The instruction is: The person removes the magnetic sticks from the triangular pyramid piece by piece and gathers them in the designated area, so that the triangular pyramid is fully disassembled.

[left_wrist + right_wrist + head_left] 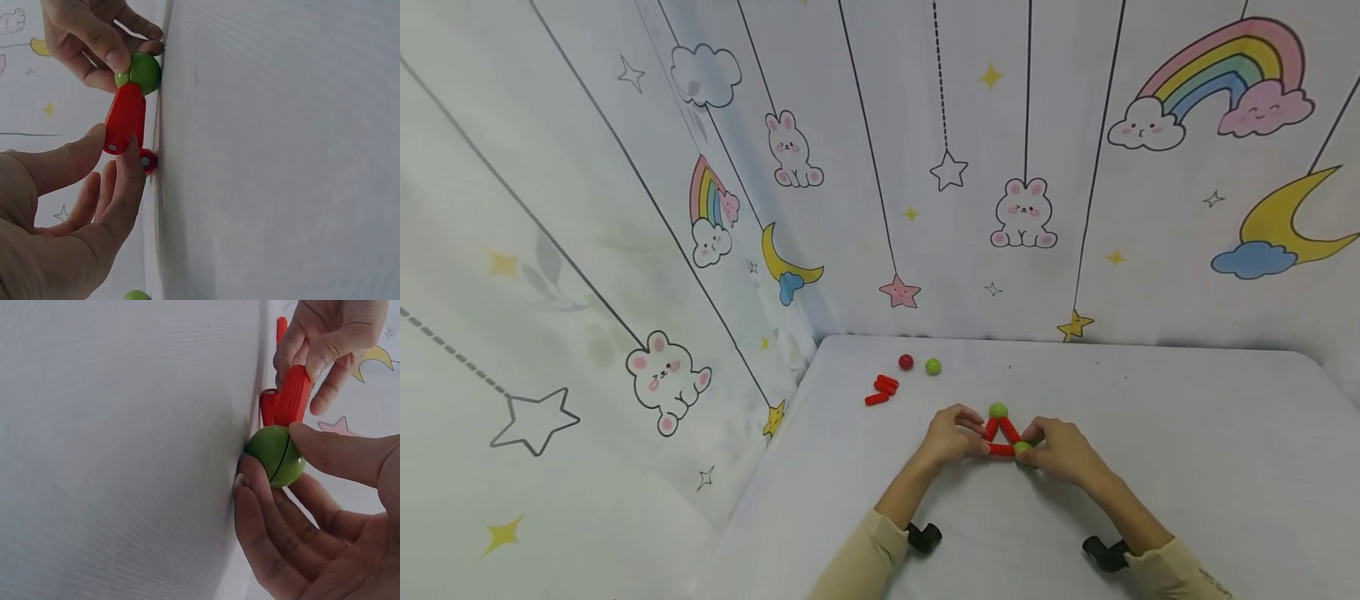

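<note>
A three-sided figure of red rods and green balls lies on the table in front of me. My left hand [953, 435] pinches the free end of the lower red rod [125, 119], whose tip shows a small silvery disc. At that rod's other end, thumb and fingers of my right hand [1063, 450] grip a green ball [275, 455]. From this ball another red rod [1010, 430] runs up to the far green ball [997, 410]. A third red rod [991, 428] slants from the far ball toward my left fingers, its near end without a ball.
Farther back on the left lie several loose red rods [877, 399]. Behind them sit a dark red ball [906, 362] and a loose green ball [933, 367]. A white cloth covers the table [1187, 433], and a printed curtain [955, 233] hangs behind it.
</note>
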Tool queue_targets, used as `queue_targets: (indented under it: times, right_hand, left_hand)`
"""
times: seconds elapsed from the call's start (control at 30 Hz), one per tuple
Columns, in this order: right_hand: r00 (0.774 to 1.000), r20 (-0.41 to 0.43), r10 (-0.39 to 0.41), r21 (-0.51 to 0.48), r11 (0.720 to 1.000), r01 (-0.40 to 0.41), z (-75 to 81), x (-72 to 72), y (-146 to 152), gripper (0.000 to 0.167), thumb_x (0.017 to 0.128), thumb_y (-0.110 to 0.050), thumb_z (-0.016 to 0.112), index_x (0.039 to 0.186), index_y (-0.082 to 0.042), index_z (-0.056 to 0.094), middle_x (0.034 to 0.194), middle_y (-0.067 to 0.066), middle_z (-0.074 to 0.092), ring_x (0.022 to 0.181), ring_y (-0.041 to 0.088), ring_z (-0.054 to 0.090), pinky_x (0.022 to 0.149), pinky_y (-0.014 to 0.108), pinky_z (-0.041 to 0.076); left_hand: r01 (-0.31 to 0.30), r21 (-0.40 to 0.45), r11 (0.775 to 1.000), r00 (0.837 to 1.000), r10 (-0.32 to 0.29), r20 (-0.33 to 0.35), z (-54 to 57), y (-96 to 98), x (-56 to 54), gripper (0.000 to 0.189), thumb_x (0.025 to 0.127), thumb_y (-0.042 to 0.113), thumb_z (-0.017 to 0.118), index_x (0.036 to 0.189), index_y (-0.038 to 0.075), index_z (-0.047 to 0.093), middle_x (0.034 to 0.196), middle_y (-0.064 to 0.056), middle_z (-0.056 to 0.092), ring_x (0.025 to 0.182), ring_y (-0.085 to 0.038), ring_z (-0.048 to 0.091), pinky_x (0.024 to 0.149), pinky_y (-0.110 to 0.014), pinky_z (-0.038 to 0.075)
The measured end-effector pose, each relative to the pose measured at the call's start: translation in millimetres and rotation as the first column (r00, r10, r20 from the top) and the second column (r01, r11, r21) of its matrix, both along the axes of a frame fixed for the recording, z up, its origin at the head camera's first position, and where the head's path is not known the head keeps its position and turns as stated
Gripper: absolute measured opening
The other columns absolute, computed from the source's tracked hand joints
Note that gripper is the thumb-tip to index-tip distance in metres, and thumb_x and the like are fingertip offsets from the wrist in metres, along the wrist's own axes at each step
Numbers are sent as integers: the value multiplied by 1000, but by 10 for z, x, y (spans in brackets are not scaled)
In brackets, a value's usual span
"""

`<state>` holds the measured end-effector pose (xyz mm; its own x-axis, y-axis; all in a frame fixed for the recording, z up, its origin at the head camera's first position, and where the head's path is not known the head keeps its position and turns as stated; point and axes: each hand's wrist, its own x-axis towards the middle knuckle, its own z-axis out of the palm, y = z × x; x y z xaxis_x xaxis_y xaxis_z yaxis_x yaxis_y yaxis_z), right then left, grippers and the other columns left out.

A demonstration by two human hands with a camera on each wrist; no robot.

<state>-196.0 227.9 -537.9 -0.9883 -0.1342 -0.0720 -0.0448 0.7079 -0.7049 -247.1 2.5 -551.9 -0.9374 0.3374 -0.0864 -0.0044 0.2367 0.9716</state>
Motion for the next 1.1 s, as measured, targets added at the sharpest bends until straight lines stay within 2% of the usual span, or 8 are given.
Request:
queue_targets:
  times: [0.13,0.27,0.4,0.63,0.8,1.1]
  right_hand:
    - [1000,-11,4,11,1000,-4,17,10,7,23,86,-17,85,100,-6,70,97,4,73,76,18,58,61,34,50]
    - [1000,-22,1,39,999,-1,46,18,81,21,87,-16,83,101,-6,71,100,5,73,80,19,59,62,34,51]
    - [1000,-16,-5,44,999,6,69,9,133,22,86,-16,83,101,-6,70,100,5,72,80,20,59,62,34,51]
    - [1000,11,-29,44,999,28,82,22,125,24,87,-16,83,102,-4,70,100,7,72,78,20,59,62,34,52]
    - [1000,7,-26,25,999,26,57,46,106,23,86,-15,83,102,-4,70,100,7,72,78,20,58,61,34,51]
    - [1000,-17,-23,20,1000,23,34,44,66,22,86,-15,83,102,-5,70,100,7,72,78,20,58,61,34,51]
  left_hand:
    - [-11,26,1000,1000,11,12,4,-65,-26,41,77,-11,85,112,2,69,100,-12,76,80,-15,72,72,-27,58]
    - [-35,53,998,999,34,16,36,-242,-94,40,80,-7,83,116,2,67,103,-11,77,87,-17,74,78,-31,61]
    - [-41,51,998,999,40,21,57,-390,-152,41,83,-2,83,120,1,67,106,-12,77,90,-16,73,81,-32,60]
    - [-50,25,998,999,50,17,59,-516,-173,39,83,-1,83,120,3,68,106,-11,75,87,-15,72,80,-29,59]
    - [-75,-22,997,997,75,-10,78,-639,-185,38,83,1,84,118,2,69,104,-10,75,88,-14,70,80,-29,59]
    - [-192,-133,972,981,186,-53,99,-950,-242,26,84,7,86,104,7,69,102,-5,71,92,-19,65,80,-32,59]
